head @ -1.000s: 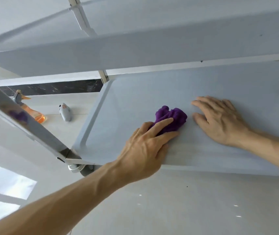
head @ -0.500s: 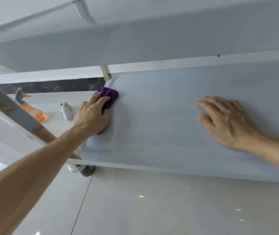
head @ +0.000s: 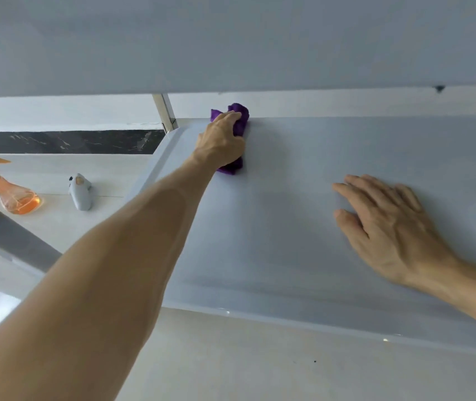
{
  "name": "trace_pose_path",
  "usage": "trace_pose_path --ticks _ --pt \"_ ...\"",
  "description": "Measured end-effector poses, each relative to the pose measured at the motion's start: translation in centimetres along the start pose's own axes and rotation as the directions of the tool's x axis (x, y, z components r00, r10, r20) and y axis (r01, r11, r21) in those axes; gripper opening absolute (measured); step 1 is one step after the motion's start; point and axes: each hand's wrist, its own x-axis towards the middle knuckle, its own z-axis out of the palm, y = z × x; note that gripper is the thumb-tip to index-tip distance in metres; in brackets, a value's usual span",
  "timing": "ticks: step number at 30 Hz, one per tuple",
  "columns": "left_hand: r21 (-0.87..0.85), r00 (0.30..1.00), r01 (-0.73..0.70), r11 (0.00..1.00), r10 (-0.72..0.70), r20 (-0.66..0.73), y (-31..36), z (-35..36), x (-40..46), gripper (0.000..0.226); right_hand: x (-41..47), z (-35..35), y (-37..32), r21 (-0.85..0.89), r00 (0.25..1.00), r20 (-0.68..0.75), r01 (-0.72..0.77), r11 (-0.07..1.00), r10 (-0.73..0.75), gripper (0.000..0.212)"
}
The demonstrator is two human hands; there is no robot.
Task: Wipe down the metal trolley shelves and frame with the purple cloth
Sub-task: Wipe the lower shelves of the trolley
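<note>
The trolley's lower shelf (head: 303, 241) is a pale grey metal tray spreading across the middle of the view. My left hand (head: 222, 143) grips the bunched purple cloth (head: 241, 117) and presses it against the shelf's far edge, close to the far left corner post (head: 164, 112). Part of the cloth sticks out below my palm. Flat on the shelf to the right lies my right hand (head: 390, 227), its fingers spread and holding nothing. The upper shelf (head: 231, 41) hangs overhead and fills the top of the view.
On the pale floor to the left stand a spray bottle (head: 14, 195) with orange liquid and a small grey-white object (head: 80, 191). A dark marble strip (head: 66, 141) runs along the wall base. A metal frame bar (head: 8, 235) crosses the left edge.
My left hand has swept the cloth from the shelf's middle to its left end, then up to the far edge near the corner post. The right hand has stayed flat in place.
</note>
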Motion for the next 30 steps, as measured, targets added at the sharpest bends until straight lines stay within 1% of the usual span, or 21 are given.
trace_pose_path --ticks 3,5,6,7,8,9,10,11,13,14,15,16,17,19,21,23,24,26,28,29,30 --pt "-0.049 0.99 -0.12 0.992 0.123 0.062 2.3 1.3 -1.2 0.064 0.2 -0.2 -0.1 0.004 1.0 0.017 -0.008 1.0 0.007 0.067" --pt "-0.07 0.967 -0.229 0.971 0.235 0.102 3.6 2.2 -3.2 0.064 0.3 -0.2 -0.1 0.009 1.0 0.027 -0.008 1.0 0.007 0.064" --pt "-0.083 0.95 -0.282 0.956 0.29 0.118 4.1 2.5 -4.4 0.064 0.5 -0.1 0.0 0.034 0.999 0.03 -0.013 0.999 0.012 0.058" --pt "-0.099 0.932 -0.328 0.939 0.339 0.126 4.5 2.7 -5.7 0.063 0.7 -0.2 0.2 0.11 0.999 0.039 -0.042 0.993 0.038 0.049" --pt "-0.113 0.916 -0.367 0.923 0.38 0.126 4.9 2.8 -7.2 0.063 0.9 -0.6 0.5 0.244 0.994 0.062 -0.103 0.964 0.09 0.041" --pt "-0.124 0.902 -0.397 0.909 0.412 0.127 5.1 2.8 -8.6 0.063 1.1 -1.2 0.9 0.395 0.981 0.11 -0.19 0.899 0.159 0.036" --pt "-0.135 0.89 -0.421 0.897 0.437 0.132 5.4 2.6 -10.0 0.064 1.2 -1.9 1.4 0.516 0.961 0.171 -0.276 0.811 0.218 0.035" --pt "-0.148 0.879 -0.436 0.888 0.455 0.143 5.6 2.5 -11.4 0.064 1.1 -2.4 2.0 0.59 0.945 0.217 -0.326 0.739 0.244 0.035" --pt "-0.183 0.853 -0.46 0.869 0.49 0.18 6.1 2.0 -14.2 0.065 1.1 -3.3 3.1 0.67 0.935 0.251 -0.353 0.653 0.249 0.037" --pt "-0.208 0.835 -0.472 0.857 0.51 0.206 6.3 1.8 -15.5 0.065 1.1 -3.8 3.4 0.687 0.932 0.269 -0.363 0.629 0.245 0.039" --pt "-0.237 0.819 -0.478 0.846 0.527 0.228 6.5 1.7 -16.7 0.064 1.1 -4.2 3.6 0.682 0.927 0.285 -0.374 0.629 0.242 0.039" --pt "-0.272 0.811 -0.472 0.839 0.534 0.24 6.5 1.4 -17.7 0.062 1.0 -4.5 3.7 0.663 0.925 0.293 -0.38 0.646 0.243 0.038" --pt "-0.305 0.819 -0.447 0.841 0.522 0.24 6.5 1.1 -18.3 0.061 0.9 -4.7 3.7 0.643 0.924 0.29 -0.38 0.665 0.249 0.036" --pt "-0.319 0.878 -0.336 0.886 0.417 0.235 6.0 0.1 -18.7 0.064 0.4 -5.3 3.6 0.628 0.934 0.264 -0.357 0.692 0.242 0.034" --pt "-0.222 0.923 -0.198 0.955 0.258 0.286 5.3 -0.9 -18.3 0.073 -0.6 -5.9 3.5 0.606 0.951 0.236 -0.306 0.734 0.201 0.034" --pt "-0.122 0.917 -0.111 0.986 0.149 0.371 5.0 -1.6 -18.2 0.078 -1.7 -6.3 3.3 0.579 0.966 0.203 -0.252 0.775 0.162 0.032" --pt "-0.108 0.909 -0.083 0.991 0.12 0.399 5.2 -1.7 -18.3 0.076 -2.1 -6.5 3.1 0.57 0.972 0.182 -0.23 0.789 0.152 0.032" --pt "-0.177 0.913 -0.005 0.984 0.077 0.4 5.9 -1.9 -18.5 0.066 -2.6 -6.9 2.7 0.562 0.98 0.158 -0.193 0.804 0.124 0.034" --pt "-0.303 0.929 0.057 0.951 0.061 0.366 6.8 -2.2 -18.5 0.055 -3.0 -7.3 2.1 0.597 0.98 0.187 -0.169 0.784 0.069 0.041" --pt "-0.365 0.936 0.076 0.928 0.06 0.347 7.3 -2.4 -18.6 0.051 -3.3 -7.6 1.9 0.622 0.975 0.22 -0.166 0.765 0.033 0.049" --pt "-0.438 0.942 0.092 0.894 0.064 0.328 7.7 -2.7 -18.7 0.049 -3.5 -7.8 1.6 0.645 0.967 0.256 -0.167 0.745 -0.004 0.062"
